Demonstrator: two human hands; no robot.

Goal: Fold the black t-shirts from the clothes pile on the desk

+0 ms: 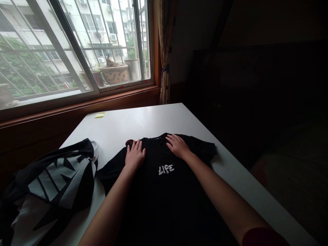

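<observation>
A black T-shirt [164, 191] with white "LiFE" lettering lies spread flat, front up, on the white table [153, 119]. My left hand [134, 155] rests palm down on the shirt's left shoulder, fingers apart. My right hand [177, 145] presses flat on the right shoulder near the collar. Neither hand grips the cloth. Beside the left fingertips, at the collar's edge, sits a small brown object [129, 142], partly hidden.
A crumpled black-and-white garment [51, 181] lies at the table's left edge. A yellow sticky pad [99, 115] sits at the far left corner. Behind it are a wooden sill and barred window with potted plants [115, 71]. The right side is dark.
</observation>
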